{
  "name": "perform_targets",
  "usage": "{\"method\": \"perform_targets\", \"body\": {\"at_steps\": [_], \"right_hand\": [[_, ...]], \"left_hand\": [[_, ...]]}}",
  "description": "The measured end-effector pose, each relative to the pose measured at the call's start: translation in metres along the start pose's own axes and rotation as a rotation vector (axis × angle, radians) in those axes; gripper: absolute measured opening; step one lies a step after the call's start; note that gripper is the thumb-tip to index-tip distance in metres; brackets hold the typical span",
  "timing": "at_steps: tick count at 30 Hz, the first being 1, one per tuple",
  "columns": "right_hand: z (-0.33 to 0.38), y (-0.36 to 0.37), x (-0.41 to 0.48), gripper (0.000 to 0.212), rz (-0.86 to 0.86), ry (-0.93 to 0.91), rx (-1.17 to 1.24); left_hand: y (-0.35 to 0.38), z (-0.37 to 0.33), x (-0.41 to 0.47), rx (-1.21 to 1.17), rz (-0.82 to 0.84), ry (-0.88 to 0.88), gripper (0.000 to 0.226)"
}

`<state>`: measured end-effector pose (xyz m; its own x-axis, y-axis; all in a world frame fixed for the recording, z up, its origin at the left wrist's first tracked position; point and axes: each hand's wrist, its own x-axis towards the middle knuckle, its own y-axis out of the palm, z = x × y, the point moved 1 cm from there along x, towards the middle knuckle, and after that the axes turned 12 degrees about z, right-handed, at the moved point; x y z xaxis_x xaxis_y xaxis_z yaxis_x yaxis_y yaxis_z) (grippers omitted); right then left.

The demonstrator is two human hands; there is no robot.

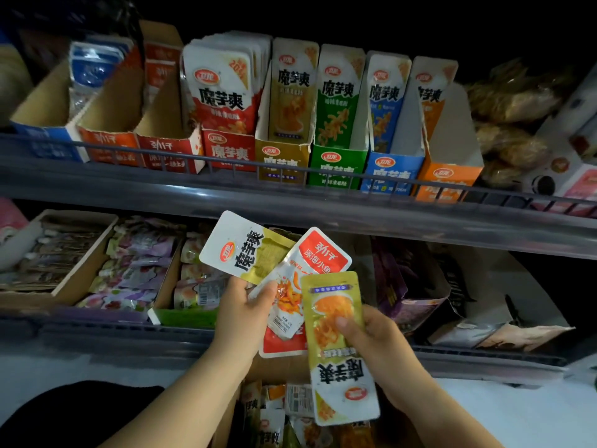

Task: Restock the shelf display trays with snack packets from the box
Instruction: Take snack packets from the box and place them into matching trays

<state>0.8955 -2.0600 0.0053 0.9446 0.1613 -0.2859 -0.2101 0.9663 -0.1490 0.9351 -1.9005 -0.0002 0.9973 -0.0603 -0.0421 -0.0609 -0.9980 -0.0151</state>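
yellow packet (pixel 336 334), red-topped white packet (pixel 303 286), green tray (pixel 336 166)

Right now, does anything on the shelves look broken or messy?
Yes. On the upper shelf, the yellow tray has a ragged, torn front rim. On the lower shelf, the purple box at right slumps, crumpled.

Upper shelf (pixel 290 202): eight display trays (pixel 281 160) stand on it in one row: two blue, one orange-red, two red, one yellow, one green, one orange.

Below the upper shelf: two hands, the left hand (pixel 239 305) and the right hand (pixel 378 337). They hold three snack packets. The left has two, a white-and-olive packet (pixel 242 250) and a red packet (pixel 319 253); the right has one yellow packet (pixel 336 318).

Lowest below the shelf: one box (pixel 227 418); its contents are too jumbled to count.
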Motion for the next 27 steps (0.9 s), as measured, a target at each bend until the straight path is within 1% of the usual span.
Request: {"method": "perform_targets", "body": {"at_steps": [2, 4, 5, 7, 11, 12, 14, 16, 17, 18, 19, 20, 22, 23, 25, 27], "right_hand": [[0.004, -0.010, -0.006, 0.014, -0.001, 0.048, 0.100], [0.014, -0.022, -0.013, 0.014, 0.048, 0.114, 0.247], [0.020, -0.029, -0.016, 0.022, 0.091, 0.153, 0.294], [0.037, -0.040, -0.024, 0.041, 0.183, 0.214, 0.280], [0.073, -0.062, -0.034, 0.074, 0.288, 0.214, 0.071], [0.083, -0.065, -0.035, 0.075, 0.294, 0.195, 0.005], [0.108, -0.073, -0.034, 0.060, 0.257, 0.127, -0.132], [0.137, -0.077, -0.028, 0.055, 0.217, 0.045, -0.217], [0.152, -0.077, -0.022, 0.059, 0.199, 0.010, -0.280], [0.165, -0.077, -0.015, 0.069, 0.163, -0.011, -0.378], [0.180, -0.074, -0.007, 0.074, 0.117, -0.022, -0.480], [0.194, -0.072, 0.002, 0.067, 0.054, -0.033, -0.551], [0.224, -0.069, 0.021, 0.036, -0.051, -0.080, -0.711], [0.239, -0.066, 0.030, 0.028, -0.098, -0.106, -0.816], [0.266, -0.057, 0.047, 0.021, -0.148, -0.145, -0.976], [0.285, -0.049, 0.062, 0.013, -0.177, -0.156, -1.107]], "left_hand": [[-0.004, -0.008, 0.002, 0.041, 0.009, 0.030, 0.017], [-0.009, -0.019, 0.005, 0.081, 0.027, 0.056, 0.012], [-0.012, -0.025, 0.006, 0.097, 0.035, 0.062, 0.010], [-0.019, -0.038, 0.008, 0.127, 0.051, 0.078, 0.010], [-0.034, -0.059, 0.016, 0.201, 0.100, 0.129, 0.010], [-0.038, -0.061, 0.020, 0.205, 0.118, 0.139, 0.015], [-0.047, -0.062, 0.027, 0.193, 0.120, 0.146, 0.021], [-0.056, -0.062, 0.034, 0.176, 0.099, 0.152, 0.021], [-0.060, -0.064, 0.037, 0.175, 0.082, 0.157, 0.019], [-0.064, -0.065, 0.039, 0.176, 0.057, 0.158, 0.018], [-0.068, -0.066, 0.040, 0.168, 0.031, 0.159, 0.014], [-0.070, -0.068, 0.040, 0.158, 0.008, 0.155, 0.011], [-0.073, -0.071, 0.040, 0.165, 0.002, 0.144, 0.014], [-0.073, -0.073, 0.039, 0.176, 0.016, 0.149, 0.016], [-0.074, -0.073, 0.037, 0.172, 0.036, 0.174, 0.016], [-0.075, -0.073, 0.040, 0.156, 0.054, 0.190, 0.007]]}}
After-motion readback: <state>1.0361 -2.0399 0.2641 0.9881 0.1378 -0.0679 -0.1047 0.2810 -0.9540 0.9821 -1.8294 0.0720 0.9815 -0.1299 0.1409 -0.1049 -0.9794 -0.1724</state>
